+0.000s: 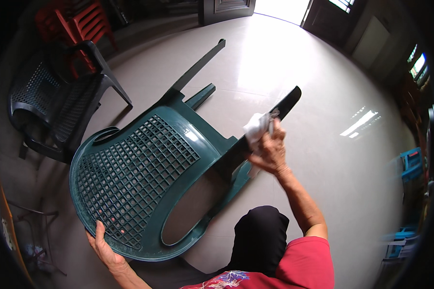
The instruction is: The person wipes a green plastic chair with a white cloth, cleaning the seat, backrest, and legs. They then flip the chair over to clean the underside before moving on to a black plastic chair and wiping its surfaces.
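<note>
The green chair [207, 144] is lying tipped over the floor [318, 159]. The right hand's [270, 149] fingers are grasping a white cloth [254, 126] against one leg [290, 98]; the left hand [106, 250] is gripping the back's rim. Wiping is apparently going on, so that leg is probably unfinished (nothing is showing which other parts are done or left). A black chair [77, 98] is standing at left.

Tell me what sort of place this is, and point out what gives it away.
Probably a home's front room or hall: a dark panelled door beside a bright doorway, a glossy pale floor, and stacked red plastic chairs.
</note>
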A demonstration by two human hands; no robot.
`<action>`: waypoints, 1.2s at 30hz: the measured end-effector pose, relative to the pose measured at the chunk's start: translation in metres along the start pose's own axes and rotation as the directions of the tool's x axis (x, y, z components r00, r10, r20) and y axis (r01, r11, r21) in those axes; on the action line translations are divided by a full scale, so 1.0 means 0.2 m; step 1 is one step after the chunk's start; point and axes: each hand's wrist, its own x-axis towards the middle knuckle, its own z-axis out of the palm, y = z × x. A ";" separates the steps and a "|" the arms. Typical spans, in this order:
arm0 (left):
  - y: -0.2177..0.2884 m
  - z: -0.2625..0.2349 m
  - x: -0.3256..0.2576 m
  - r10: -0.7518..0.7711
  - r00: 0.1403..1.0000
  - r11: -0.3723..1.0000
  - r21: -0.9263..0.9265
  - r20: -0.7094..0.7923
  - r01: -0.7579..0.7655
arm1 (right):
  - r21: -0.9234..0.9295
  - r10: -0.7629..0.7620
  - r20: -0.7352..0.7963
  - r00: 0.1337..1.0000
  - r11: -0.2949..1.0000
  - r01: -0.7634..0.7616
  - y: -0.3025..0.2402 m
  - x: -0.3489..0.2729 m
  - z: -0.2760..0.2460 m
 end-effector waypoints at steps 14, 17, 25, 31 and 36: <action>-0.02 -0.04 0.02 0.045 0.998 0.999 0.011 0.047 -0.045 | 0.851 -0.236 0.155 0.959 0.524 -0.009 -0.01 -0.08 -0.07; -0.01 -0.06 0.02 0.011 0.999 1.000 -0.019 0.033 -0.010 | 0.957 0.433 -0.017 0.901 0.268 -0.111 0.20 0.19 -0.10; -0.01 -0.03 0.01 0.004 1.000 1.000 -0.012 -0.012 -0.004 | 0.539 0.591 -0.252 0.766 0.743 -0.396 0.42 0.32 0.23; -0.01 -0.03 0.02 0.000 1.000 1.000 -0.027 0.004 0.000 | 0.199 0.078 -0.158 0.984 0.979 -0.046 0.09 0.09 0.06; -0.01 -0.03 0.01 -0.031 0.999 0.998 -0.061 0.027 0.033 | -0.157 -0.239 -0.144 0.960 0.964 0.216 -0.23 -0.03 0.01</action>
